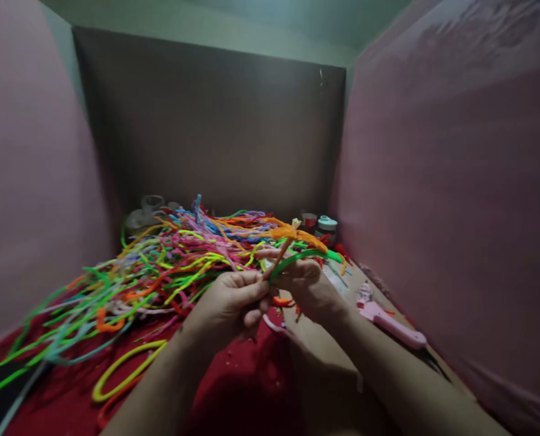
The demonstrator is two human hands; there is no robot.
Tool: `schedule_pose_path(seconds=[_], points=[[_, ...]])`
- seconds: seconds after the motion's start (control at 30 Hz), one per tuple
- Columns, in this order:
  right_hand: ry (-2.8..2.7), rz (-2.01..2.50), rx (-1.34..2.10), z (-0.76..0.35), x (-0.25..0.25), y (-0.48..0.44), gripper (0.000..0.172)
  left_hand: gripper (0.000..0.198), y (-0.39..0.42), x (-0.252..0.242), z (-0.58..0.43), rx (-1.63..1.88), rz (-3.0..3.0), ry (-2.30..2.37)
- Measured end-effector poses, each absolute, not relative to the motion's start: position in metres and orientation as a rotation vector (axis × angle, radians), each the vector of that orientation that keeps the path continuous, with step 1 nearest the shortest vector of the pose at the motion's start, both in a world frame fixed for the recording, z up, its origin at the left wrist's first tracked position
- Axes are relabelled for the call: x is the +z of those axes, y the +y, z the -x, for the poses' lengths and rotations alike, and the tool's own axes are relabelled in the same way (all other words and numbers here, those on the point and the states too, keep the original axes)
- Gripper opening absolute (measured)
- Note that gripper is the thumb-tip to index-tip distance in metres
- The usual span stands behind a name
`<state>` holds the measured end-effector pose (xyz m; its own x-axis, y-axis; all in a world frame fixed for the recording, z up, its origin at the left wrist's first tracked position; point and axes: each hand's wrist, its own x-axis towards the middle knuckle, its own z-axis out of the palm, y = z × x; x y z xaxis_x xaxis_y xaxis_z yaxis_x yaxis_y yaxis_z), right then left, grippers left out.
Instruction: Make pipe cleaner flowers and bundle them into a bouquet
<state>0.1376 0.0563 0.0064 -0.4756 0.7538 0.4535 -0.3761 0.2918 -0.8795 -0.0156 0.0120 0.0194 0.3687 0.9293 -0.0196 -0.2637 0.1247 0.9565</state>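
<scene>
My left hand point(233, 303) is closed in a pinch on the brown stem point(282, 254) of a pipe-cleaner flower. Orange fuzzy petals point(284, 232) and a pale centre top the tilted stem. A green pipe cleaner point(297, 255) starts at the pinch and arches over my right hand to the right. Close beside the left fingertips, my right hand point(310, 287) has its fingers around the green pipe cleaner and the stem; one finger reaches out behind the stem. Some of its fingertips are hidden.
A large heap of coloured pipe cleaners point(192, 254) covers the left and back of the red cloth point(238, 381). Pink-handled pliers point(395, 324) lie right on a brown board point(318, 351). Behind stand a jar with a pale lid point(327, 225) and clear containers point(152, 209). Walls enclose the sides.
</scene>
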Motion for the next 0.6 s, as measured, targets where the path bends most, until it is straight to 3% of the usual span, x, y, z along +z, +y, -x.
schedule_pose_path(seconds=[0.07, 0.2, 0.33, 0.43, 0.6], points=[[-1.449, 0.416, 1.419, -0.133, 0.005, 0.055, 0.027, 0.022, 0.012, 0.02, 0.014, 1.057, -1.152, 0.821], [-1.378, 0.437, 1.372, -0.124, 0.002, 0.053, 0.018, 0.013, 0.012, 0.016, 0.007, 1.264, -1.354, 1.087], [-1.41, 0.512, 1.224, -0.123, 0.001, 0.048, 0.017, 0.012, 0.011, 0.001, -0.001, 1.503, -2.026, 1.555], [-1.465, 0.576, 1.121, -0.124, 0.0, 0.044, 0.015, 0.013, 0.011, -0.005, -0.002, 1.49, -2.37, 1.721], [-1.428, 0.506, 1.247, -0.123, -0.002, 0.046, 0.013, 0.014, 0.009, 0.004, 0.0, 1.546, -1.9, 1.413]])
